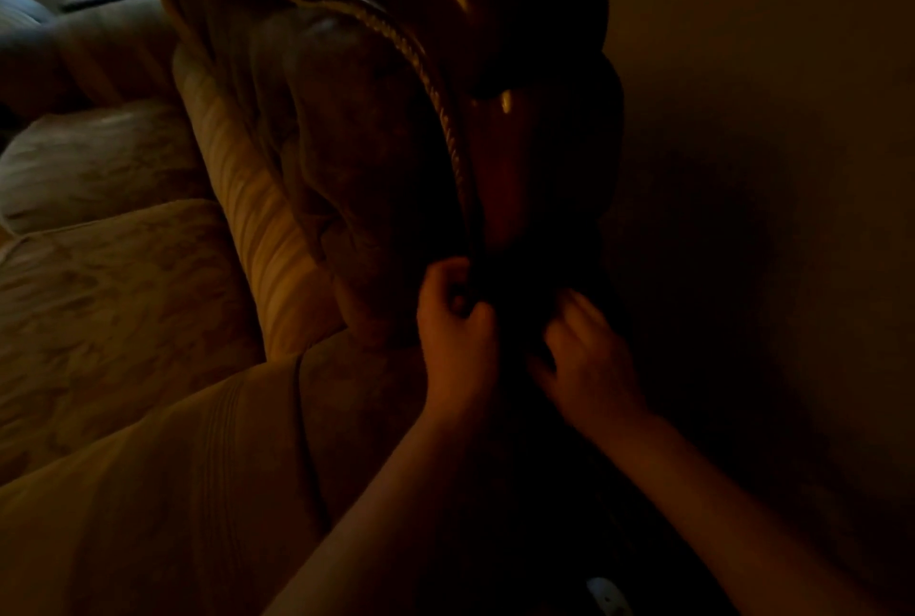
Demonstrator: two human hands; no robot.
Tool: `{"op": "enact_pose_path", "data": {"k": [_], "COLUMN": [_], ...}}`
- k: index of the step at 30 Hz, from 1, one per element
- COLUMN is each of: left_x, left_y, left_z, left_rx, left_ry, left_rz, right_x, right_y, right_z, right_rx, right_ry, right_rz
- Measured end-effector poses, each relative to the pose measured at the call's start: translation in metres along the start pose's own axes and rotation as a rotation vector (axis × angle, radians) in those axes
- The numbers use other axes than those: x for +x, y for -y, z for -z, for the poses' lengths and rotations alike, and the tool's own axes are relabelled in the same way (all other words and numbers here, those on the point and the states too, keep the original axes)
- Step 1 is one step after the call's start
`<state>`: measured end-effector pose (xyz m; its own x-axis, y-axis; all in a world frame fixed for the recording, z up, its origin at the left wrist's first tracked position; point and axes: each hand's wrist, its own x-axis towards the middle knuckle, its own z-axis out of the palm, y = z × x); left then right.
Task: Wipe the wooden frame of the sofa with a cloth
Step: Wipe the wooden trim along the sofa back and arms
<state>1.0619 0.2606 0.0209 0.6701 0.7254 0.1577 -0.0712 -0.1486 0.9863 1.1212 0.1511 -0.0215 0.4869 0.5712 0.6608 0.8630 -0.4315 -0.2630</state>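
Reaching into deep shadow, the left hand (458,323) and right hand (586,358) curl their fingers at the sofa's polished wooden frame (505,160), apparently bunching a dark, limp cloth (517,318); their actual grip cannot be told.

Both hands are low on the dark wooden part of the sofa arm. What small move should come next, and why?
Probably slide both hands upward along the wooden frame. The left hand and right hand sit at its dark lower end, while the glossy stretch above them lies beyond their reach now. The picture is too dark to show a cloth.
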Motion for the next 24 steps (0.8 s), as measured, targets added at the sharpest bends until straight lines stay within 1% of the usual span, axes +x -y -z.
{"op": "enact_pose_path", "data": {"k": [2, 3, 4, 5, 7, 8, 10, 11, 12, 14, 15, 16, 17, 18, 19, 20, 21, 22, 23, 24], "left_x": [0.010, 0.019, 0.029, 0.041, 0.063, 0.072, 0.076, 0.069, 0.057, 0.033, 0.027, 0.026, 0.033, 0.042, 0.053, 0.062, 0.071, 0.077, 0.080, 0.082], "left_y": [-0.036, -0.053, -0.072, -0.087, -0.109, -0.113, -0.107, -0.097, -0.086, -0.067, -0.064, -0.064, -0.070, -0.079, -0.093, -0.106, -0.116, -0.122, -0.121, -0.116], "left_z": [-0.007, -0.008, -0.009, -0.010, -0.009, -0.007, -0.003, -0.001, 0.001, 0.006, 0.009, 0.014, 0.018, 0.019, 0.017, 0.012, 0.004, -0.005, -0.016, -0.026], "left_rx": [-0.130, -0.156, -0.156, -0.127, -0.020, 0.018, 0.059, 0.072, 0.072, 0.093, 0.157, 0.232, 0.286, 0.316, 0.330, 0.345, 0.368, 0.423, 0.500, 0.570], "left_ry": [-0.166, -0.209, -0.218, -0.205, -0.188, -0.190, -0.195, -0.185, -0.143, 0.009, 0.080, 0.142, 0.155, 0.110, 0.025, -0.040, -0.066, -0.037, 0.002, 0.039], "left_rz": [-0.083, -0.157, -0.250, -0.349, -0.493, -0.517, -0.527, -0.517, -0.498, -0.501, -0.538, -0.577, -0.612, -0.638, -0.674, -0.700, -0.734, -0.754, -0.781, -0.795], "right_x": [0.039, 0.059, 0.079, 0.099, 0.133, 0.144, 0.146, 0.137, 0.123, 0.094, 0.086, 0.085, 0.092, 0.104, 0.121, 0.140, 0.162, 0.182, 0.198, 0.208], "right_y": [0.009, 0.015, 0.022, 0.028, 0.030, 0.027, 0.023, 0.021, 0.021, 0.022, 0.021, 0.019, 0.018, 0.017, 0.015, 0.013, 0.009, 0.002, -0.011, -0.026], "right_z": [0.008, 0.012, 0.016, 0.022, 0.030, 0.030, 0.024, 0.020, 0.018, 0.015, 0.016, 0.018, 0.021, 0.026, 0.032, 0.038, 0.045, 0.050, 0.053, 0.056], "right_rx": [0.007, 0.015, 0.047, 0.096, 0.139, 0.084, -0.039, -0.090, -0.123, -0.121, -0.111, -0.090, -0.041, 0.040, 0.134, 0.218, 0.296, 0.379, 0.424, 0.473], "right_ry": [-0.031, -0.048, -0.082, -0.113, -0.189, -0.211, -0.133, -0.102, -0.118, -0.238, -0.283, -0.286, -0.271, -0.248, -0.239, -0.275, -0.317, -0.324, -0.287, -0.205], "right_rz": [0.123, 0.161, 0.151, 0.093, 0.001, -0.001, 0.000, -0.011, -0.028, -0.042, -0.031, -0.020, -0.034, -0.092, -0.176, -0.258, -0.334, -0.428, -0.534, -0.638]}}
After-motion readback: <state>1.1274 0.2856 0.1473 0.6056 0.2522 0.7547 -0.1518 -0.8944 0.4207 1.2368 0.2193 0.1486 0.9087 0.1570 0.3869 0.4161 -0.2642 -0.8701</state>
